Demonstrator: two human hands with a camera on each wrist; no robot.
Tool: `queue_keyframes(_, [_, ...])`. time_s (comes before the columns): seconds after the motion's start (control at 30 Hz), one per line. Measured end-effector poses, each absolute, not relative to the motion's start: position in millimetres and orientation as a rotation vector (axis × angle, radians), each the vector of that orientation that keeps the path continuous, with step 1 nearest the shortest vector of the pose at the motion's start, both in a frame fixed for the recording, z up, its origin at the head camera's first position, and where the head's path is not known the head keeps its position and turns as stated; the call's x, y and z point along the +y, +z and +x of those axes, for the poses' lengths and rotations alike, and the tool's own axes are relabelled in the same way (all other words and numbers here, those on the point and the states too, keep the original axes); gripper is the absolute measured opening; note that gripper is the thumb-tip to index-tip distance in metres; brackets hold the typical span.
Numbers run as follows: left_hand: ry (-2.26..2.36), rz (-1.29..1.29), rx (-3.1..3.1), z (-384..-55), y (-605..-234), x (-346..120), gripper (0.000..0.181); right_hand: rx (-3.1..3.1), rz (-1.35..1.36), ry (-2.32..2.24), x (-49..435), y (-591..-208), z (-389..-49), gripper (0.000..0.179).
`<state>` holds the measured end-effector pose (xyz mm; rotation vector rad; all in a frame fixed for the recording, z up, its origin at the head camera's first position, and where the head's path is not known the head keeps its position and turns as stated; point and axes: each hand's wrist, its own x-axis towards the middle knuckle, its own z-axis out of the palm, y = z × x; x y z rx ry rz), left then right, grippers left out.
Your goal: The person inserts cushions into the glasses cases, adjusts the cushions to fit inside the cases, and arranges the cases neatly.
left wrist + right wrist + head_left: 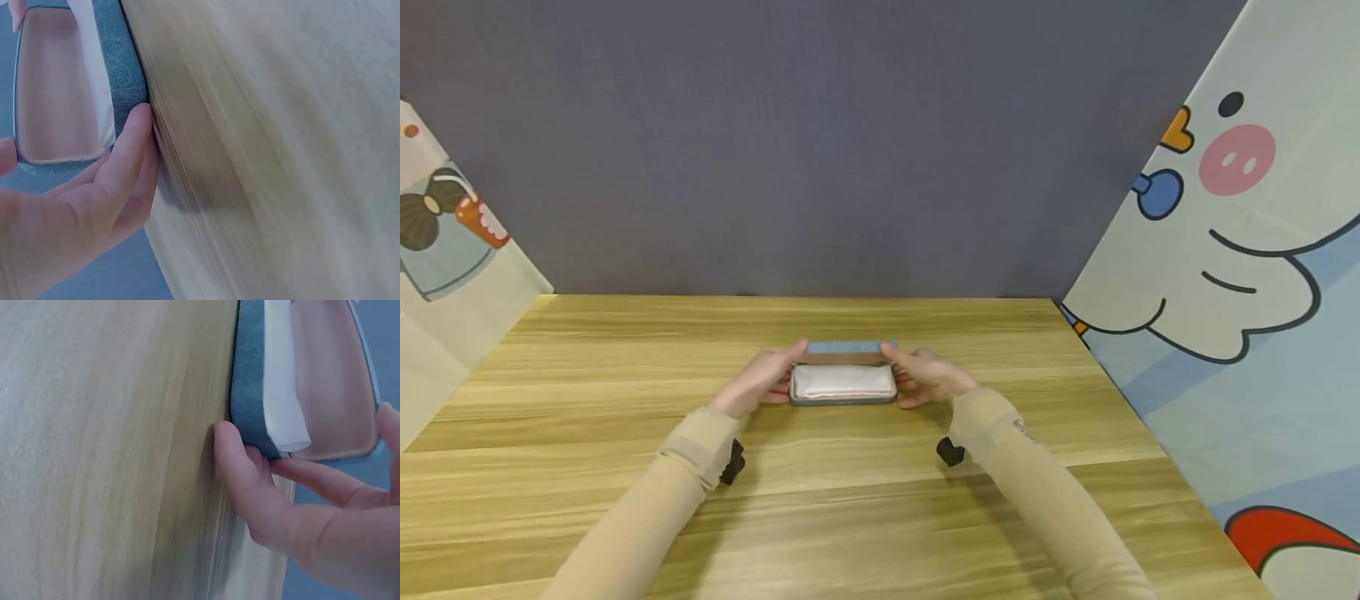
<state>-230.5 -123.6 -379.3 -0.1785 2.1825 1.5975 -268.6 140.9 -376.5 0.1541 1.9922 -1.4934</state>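
A blue-grey glasses case point(844, 402) rests on the wooden table with its lid point(847, 347) raised at the back. Brownish-pink lining point(59, 81) covers the lid's inside. Folded white cloth point(844, 381) fills the lower half; whether anything lies beneath it is hidden. At the case's left end, my left hand point(760, 381) grips it, thumb at the lid's edge and fingers against the base. My right hand point(931, 379) holds the opposite end in the same way. In the right wrist view, the index and lower fingers point(234, 453) touch the base's corner.
The wood-grain table point(625, 350) stretches to a dark grey panel point(820, 150) at the back. Cartoon-printed sheets flank it, a white-and-blue one point(1262, 317) at right and another point(445, 333) at left. A black wrist device point(951, 452) hangs below the right sleeve.
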Motion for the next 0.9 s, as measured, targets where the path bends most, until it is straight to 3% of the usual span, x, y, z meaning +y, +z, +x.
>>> queue_keyframes(0.9, [1.650,-0.191,2.054,-237.4,-381.2,-127.0,0.052,1.727,0.293,-1.632,148.3,-376.9,-276.3,0.055])
